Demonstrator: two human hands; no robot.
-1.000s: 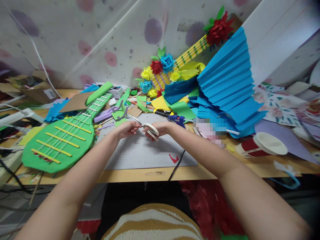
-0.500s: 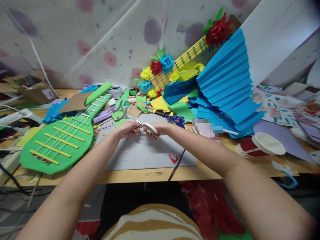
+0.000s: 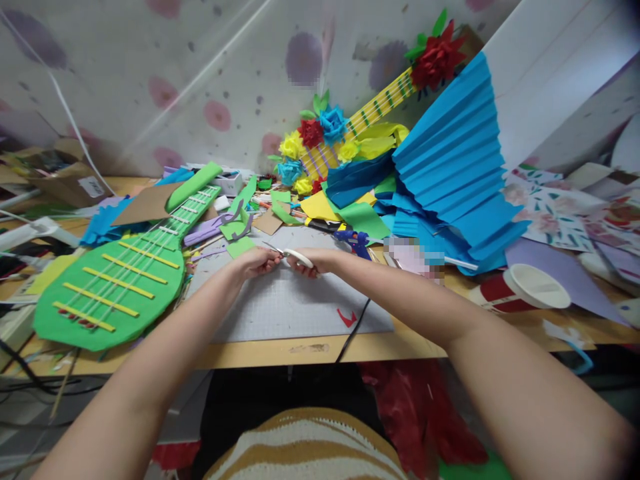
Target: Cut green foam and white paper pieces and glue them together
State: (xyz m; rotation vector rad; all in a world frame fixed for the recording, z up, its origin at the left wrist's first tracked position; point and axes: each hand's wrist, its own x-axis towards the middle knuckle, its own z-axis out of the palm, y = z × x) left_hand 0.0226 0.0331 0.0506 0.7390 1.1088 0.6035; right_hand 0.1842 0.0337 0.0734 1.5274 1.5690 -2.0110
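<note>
My right hand (image 3: 314,260) is closed around the white handles of a pair of scissors (image 3: 300,258), over the grey cutting mat (image 3: 300,313). The thin metal blades point left, toward my left hand (image 3: 259,263). That hand's fingers are pinched together right beside the blades. Whatever lies between them is too small to make out. Both hands are close together near the mat's far edge. A small red scrap (image 3: 346,318) rests on the mat to the right.
A green paper lute (image 3: 117,280) lies at left. Paper scraps and a blue glue gun (image 3: 354,241) sit beyond the mat. A flower-covered yellow paper instrument (image 3: 380,107) leans behind, beside pleated blue paper (image 3: 455,160). At right stands a paper cup (image 3: 520,290); a black cable (image 3: 354,332) crosses the mat.
The scissors' handles have come closer together in my right hand. Both hands stay at nearly the same place, and the view has shifted slightly.
</note>
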